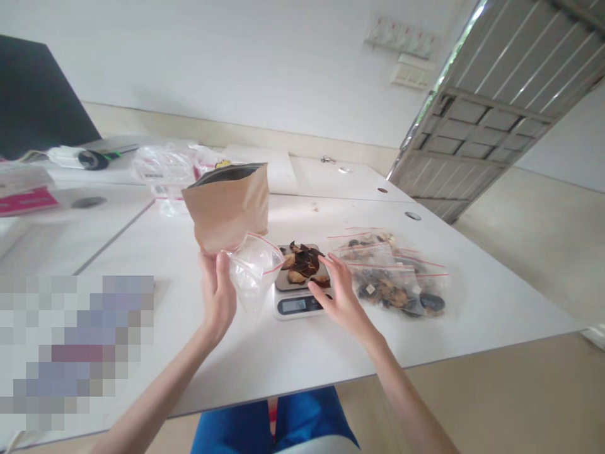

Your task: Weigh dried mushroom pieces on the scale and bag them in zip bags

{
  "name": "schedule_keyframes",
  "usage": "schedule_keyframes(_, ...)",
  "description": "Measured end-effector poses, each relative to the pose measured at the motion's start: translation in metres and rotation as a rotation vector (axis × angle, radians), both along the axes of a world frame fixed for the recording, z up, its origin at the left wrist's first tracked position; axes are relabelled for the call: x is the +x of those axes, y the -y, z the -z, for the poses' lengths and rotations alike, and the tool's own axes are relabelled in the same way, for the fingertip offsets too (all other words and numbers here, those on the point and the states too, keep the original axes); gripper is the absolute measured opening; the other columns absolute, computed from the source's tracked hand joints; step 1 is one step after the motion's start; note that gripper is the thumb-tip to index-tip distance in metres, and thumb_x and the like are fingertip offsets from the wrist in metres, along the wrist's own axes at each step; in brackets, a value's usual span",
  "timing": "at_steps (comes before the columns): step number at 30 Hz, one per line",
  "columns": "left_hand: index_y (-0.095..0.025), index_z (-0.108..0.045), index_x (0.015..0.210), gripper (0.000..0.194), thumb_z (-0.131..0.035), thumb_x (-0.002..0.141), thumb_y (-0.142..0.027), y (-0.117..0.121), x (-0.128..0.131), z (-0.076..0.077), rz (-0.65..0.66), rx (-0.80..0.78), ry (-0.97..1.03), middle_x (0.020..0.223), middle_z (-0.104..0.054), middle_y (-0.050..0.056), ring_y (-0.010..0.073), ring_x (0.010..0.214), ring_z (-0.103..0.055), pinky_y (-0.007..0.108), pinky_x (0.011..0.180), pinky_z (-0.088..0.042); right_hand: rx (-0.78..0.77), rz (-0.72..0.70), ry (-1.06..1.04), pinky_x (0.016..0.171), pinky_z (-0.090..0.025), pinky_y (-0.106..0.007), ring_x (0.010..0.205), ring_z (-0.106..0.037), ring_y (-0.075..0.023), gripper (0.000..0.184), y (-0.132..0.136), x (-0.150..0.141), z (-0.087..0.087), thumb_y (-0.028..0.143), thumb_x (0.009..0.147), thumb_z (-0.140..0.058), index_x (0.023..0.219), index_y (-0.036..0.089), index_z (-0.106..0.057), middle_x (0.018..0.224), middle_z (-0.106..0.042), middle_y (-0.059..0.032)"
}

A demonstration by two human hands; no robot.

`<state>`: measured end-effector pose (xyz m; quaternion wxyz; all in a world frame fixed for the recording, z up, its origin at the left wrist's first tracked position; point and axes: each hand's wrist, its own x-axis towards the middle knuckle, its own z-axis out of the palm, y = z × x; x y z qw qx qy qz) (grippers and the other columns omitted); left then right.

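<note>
My left hand [218,293] is closed on a clear zip bag [253,268] with a red strip along its mouth. The bag hangs beside a small digital kitchen scale [293,307]. On the scale's plate lies a pile of dark and tan dried pieces [305,263], which look like dried mushrooms or peel. At the right edge of this pile is my right hand [341,296], fingers apart around the pieces, not closed on them. A brown paper pouch [231,208] with its top open stands just behind my left hand; I cannot tell whether they touch.
Several filled zip bags [387,284] of dried pieces lie right of the scale. Plastic packets [165,170] and a white device [70,157] are at the back left, near a dark screen [42,94]. The table's front edge runs before my lap.
</note>
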<state>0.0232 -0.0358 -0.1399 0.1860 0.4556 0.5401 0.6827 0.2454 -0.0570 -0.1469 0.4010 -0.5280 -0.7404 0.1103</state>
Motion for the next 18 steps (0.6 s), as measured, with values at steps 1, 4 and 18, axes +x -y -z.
schedule_keyframes(1, -0.019, -0.048, 0.09, 0.028, -0.041, 0.092, -0.045, -0.007, 0.002, 0.002, -0.01, 0.012, 0.011, 0.093, -0.057, 0.005, 0.0211, 0.095, -0.057, 0.038, 0.093, -0.044, -0.009, 0.001, 0.07, 0.111, -0.029, -0.052, 0.139, -0.03, -0.0301, 0.057, -0.006, -0.002, 0.001, 0.047, 0.088, -0.05, 0.135, 0.017, -0.04, 0.142, -0.038, -0.0199)
schedule_keyframes(4, -0.019, -0.045, 0.09, 0.024, -0.04, 0.093, -0.042, -0.028, 0.007, 0.008, -0.012, 0.026, 0.048, 0.092, -0.054, 0.004, 0.0201, 0.094, -0.055, 0.037, 0.093, -0.042, -0.098, 0.017, 0.261, 0.11, -0.027, -0.057, 0.143, -0.018, -0.0385, 0.072, -0.025, -0.014, -0.002, 0.052, 0.084, -0.056, 0.142, 0.016, -0.035, 0.153, -0.023, -0.0211)
schedule_keyframes(18, -0.02, -0.046, 0.088, 0.033, -0.039, 0.09, -0.052, -0.041, 0.01, 0.03, -0.09, 0.029, 0.114, 0.089, -0.052, 0.004, 0.0197, 0.086, -0.052, 0.037, 0.086, -0.042, -0.049, -0.031, 0.502, 0.085, -0.047, -0.041, 0.101, -0.053, -0.0267, 0.037, -0.051, -0.02, -0.01, 0.032, 0.089, -0.052, 0.125, 0.022, -0.057, 0.118, -0.06, -0.0106)
